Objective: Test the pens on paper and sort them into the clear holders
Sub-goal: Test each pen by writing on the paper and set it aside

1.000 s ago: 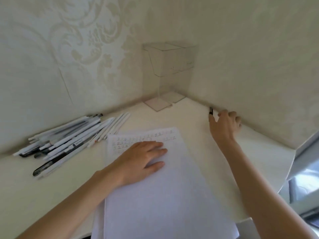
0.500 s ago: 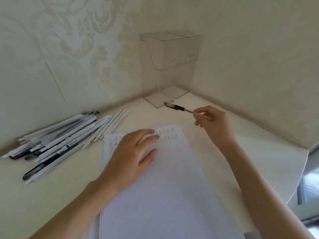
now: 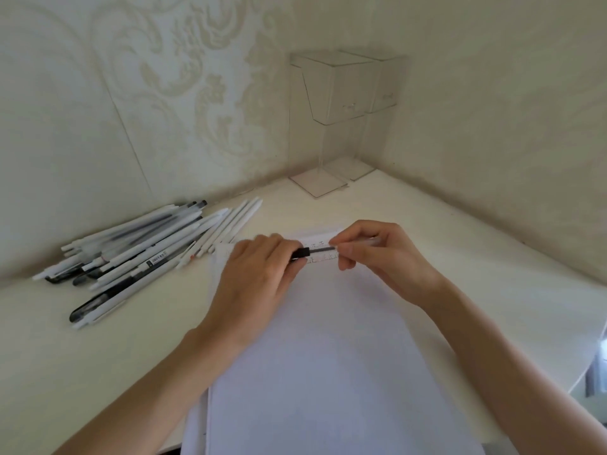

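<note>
Against the patterned wall at the left of the pale cream desk (image 3: 476, 251), the loose heap of white and black pens (image 3: 141, 254) is lying just as it was a second ago, untouched. Your left hand (image 3: 259, 280) was pressing flat on the stack of white paper sheets (image 3: 328, 356) half a second ago. It is now coming off the stack and curling its grip round the black cap end of the slim clear-barrelled pen with a black cap (image 3: 317, 252). You were fetching that pen from the foot of the right-hand wall a second ago and carrying it in one-handed. It is now hanging level over the top edge of the paper, above the rows of small test marks (image 3: 320, 244), bridged between both hands. Your right hand (image 3: 377, 257) is pinching the clear barrel, its grip clamped on the pen. Behind it in the corner, the two tall clear acrylic holders (image 3: 335, 93) are standing side by side, with no pen showing in either.

The hands meeting on the pen suggests you are getting ready to pull the cap. The test stroke for this pen is yet to come, and so is its sorting. With your left hand off the sheets, nothing is weighting the paper, so it may slide under the first stroke.
</note>
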`<state>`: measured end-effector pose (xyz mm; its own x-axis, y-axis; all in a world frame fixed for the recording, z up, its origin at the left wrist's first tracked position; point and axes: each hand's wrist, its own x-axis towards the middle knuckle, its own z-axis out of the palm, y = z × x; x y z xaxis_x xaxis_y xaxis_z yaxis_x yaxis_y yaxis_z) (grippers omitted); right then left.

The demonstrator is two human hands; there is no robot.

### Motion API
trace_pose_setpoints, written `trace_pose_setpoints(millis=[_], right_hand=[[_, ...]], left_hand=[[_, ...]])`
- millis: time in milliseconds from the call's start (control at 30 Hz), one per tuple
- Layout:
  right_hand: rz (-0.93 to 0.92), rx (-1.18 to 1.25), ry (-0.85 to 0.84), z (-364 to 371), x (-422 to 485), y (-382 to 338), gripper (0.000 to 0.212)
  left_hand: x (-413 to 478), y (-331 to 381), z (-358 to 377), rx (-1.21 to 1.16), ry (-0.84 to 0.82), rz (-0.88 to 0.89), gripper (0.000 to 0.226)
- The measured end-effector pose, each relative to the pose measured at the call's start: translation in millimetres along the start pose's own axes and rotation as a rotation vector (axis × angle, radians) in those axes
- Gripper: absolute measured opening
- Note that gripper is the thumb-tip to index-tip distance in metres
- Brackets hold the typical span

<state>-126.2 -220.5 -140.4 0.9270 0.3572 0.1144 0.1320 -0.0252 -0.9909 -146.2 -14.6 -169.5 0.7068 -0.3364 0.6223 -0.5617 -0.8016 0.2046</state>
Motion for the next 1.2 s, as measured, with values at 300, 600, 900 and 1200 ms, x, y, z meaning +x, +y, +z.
trace_pose_setpoints(millis=[300, 600, 900, 1200], right_hand=[[-0.02, -0.007, -0.081, 15, 1, 7, 0.006], [0.042, 0.148, -0.16, 13, 3, 9, 0.015], [0.029, -0.13, 0.209, 14, 8, -13, 0.019], [0.093, -0.373, 0.382, 72, 30, 9, 0.034]], left_hand=[[-6, 8, 3, -0.104, -0.169, 0.022, 0.037], [-4, 7, 0, -0.137, -0.177, -0.004, 0.04], [-12, -26, -28, 0.019, -0.167, -0.042, 0.049], [-40, -33, -18, 0.002, -0.315, 0.104, 0.044]])
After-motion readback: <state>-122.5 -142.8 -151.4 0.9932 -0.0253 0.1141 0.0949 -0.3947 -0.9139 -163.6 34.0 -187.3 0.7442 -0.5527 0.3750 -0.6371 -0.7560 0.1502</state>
